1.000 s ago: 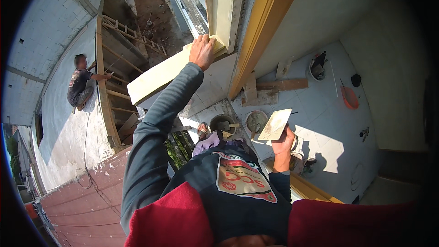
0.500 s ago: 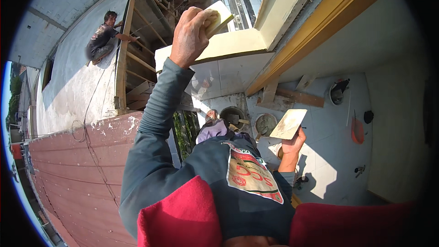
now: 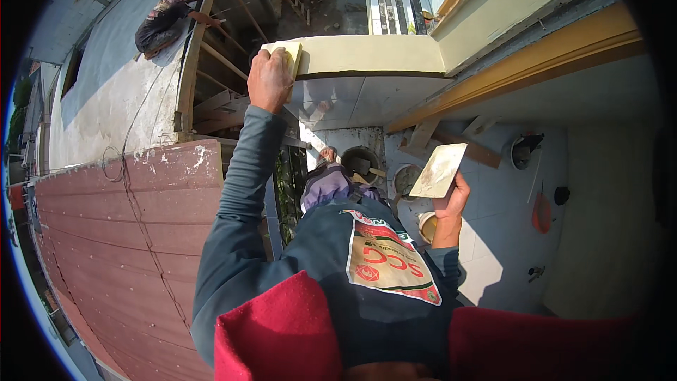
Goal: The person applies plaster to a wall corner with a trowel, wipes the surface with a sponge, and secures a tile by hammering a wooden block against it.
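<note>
A ribbed maroon surface (image 3: 127, 212) is filling much of the left side, and a pale tiled floor (image 3: 486, 240) is spreading below right, partly catching sunlight. A co-worker (image 3: 163, 25) is crouching on a grey slab (image 3: 95, 109) at upper left. A cream ledge (image 3: 374, 54) is running left to right. The right hand (image 3: 453, 203) is gripping a flat cream board (image 3: 438, 169) from below, its smeared face tilting upward, its long axis leaning from lower left to upper right. The left hand (image 3: 269, 79) is clasping a pale yellow block (image 3: 295, 58) at the ledge's left end, its long axis seemingly pointing across the ledge. The hand is partly hiding the block, making contact with the ledge hard to judge; the board is covering most right-hand fingers; the dark rim is cutting off the room's right side.
</note>
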Tool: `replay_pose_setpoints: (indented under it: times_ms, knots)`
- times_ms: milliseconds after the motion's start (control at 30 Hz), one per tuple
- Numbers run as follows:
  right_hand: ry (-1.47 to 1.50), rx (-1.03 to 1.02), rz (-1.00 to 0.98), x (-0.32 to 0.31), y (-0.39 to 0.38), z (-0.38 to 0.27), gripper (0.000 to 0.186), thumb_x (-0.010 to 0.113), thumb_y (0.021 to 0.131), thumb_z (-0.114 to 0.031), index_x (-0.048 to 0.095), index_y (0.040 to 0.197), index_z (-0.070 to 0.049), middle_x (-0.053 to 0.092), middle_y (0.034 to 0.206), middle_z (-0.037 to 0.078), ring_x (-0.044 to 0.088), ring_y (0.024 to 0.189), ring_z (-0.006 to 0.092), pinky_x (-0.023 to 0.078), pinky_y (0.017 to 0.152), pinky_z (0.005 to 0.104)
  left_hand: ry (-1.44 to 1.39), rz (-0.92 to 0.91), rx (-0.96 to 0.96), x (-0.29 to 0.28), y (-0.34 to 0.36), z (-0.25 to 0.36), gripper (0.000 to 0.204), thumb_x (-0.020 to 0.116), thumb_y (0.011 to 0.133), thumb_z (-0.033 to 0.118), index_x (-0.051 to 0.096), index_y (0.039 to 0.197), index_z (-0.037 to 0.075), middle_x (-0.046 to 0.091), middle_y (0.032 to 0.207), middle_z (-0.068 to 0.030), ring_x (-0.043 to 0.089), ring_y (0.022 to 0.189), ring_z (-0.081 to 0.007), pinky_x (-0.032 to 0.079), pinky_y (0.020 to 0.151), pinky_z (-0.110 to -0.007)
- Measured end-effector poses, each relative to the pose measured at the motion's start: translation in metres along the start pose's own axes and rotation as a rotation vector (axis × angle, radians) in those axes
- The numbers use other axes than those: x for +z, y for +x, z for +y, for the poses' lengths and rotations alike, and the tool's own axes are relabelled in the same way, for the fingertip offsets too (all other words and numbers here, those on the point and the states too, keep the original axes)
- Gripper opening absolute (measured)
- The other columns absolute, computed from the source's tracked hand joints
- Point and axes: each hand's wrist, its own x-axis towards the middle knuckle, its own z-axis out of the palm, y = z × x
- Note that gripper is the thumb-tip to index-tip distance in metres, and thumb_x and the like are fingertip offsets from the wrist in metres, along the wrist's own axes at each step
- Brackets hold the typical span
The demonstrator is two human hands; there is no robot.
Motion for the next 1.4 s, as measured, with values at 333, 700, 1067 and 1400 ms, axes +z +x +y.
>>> replay_pose_setpoints:
  times_ms: [333,700,1067,1400]
  knots:
    - [0.197,-0.087,-0.075,-0.024,-0.028,0.011,0.044,0.054,0.094,-0.026,0.057,0.129,0.001,0.061,0.131,0.013,0.058,0.120,0.0289,0.043,0.104,0.0446,-0.156,-0.167,0.221,0.088,0.026,0.155,0.026,0.071,0.067,0.005,0.065,0.090,-0.005,0.059,0.097,-0.0223,0.061,0.092,-0.0360,0.055,0.077,-0.042]
    - [0.147,-0.167,-0.029,-0.026,-0.040,0.010,0.046,0.054,0.094,-0.028,0.054,0.133,-0.004,0.060,0.131,0.010,0.057,0.120,0.0274,0.042,0.105,0.0439,-0.565,-0.275,0.523,0.015,-0.005,0.178,0.029,0.062,0.082,0.008,0.067,0.110,0.004,0.057,0.088,-0.0178,0.060,0.085,-0.0334,0.050,0.075,-0.043]
    - [0.077,-0.235,0.238,0.010,-0.039,0.022,0.045,0.055,0.093,-0.022,0.052,0.134,-0.005,0.061,0.128,0.011,0.058,0.119,0.0272,0.042,0.104,0.0433,-0.480,-0.072,0.247,-0.036,0.033,0.016,0.030,0.060,0.083,-0.001,0.068,0.112,0.003,0.060,0.096,-0.0158,0.059,0.088,-0.0311,0.049,0.080,-0.039]
    - [-0.397,-0.298,0.195,0.158,0.066,0.064,0.036,0.065,0.091,-0.013,0.050,0.124,-0.011,0.064,0.102,-0.001,0.060,0.085,0.0103,0.041,0.065,0.0275,-0.669,-0.026,-0.029,-0.045,0.020,-0.031,0.029,0.062,0.093,0.009,0.067,0.121,0.004,0.063,0.108,-0.0134,0.063,0.098,-0.0209,0.051,0.084,-0.033]
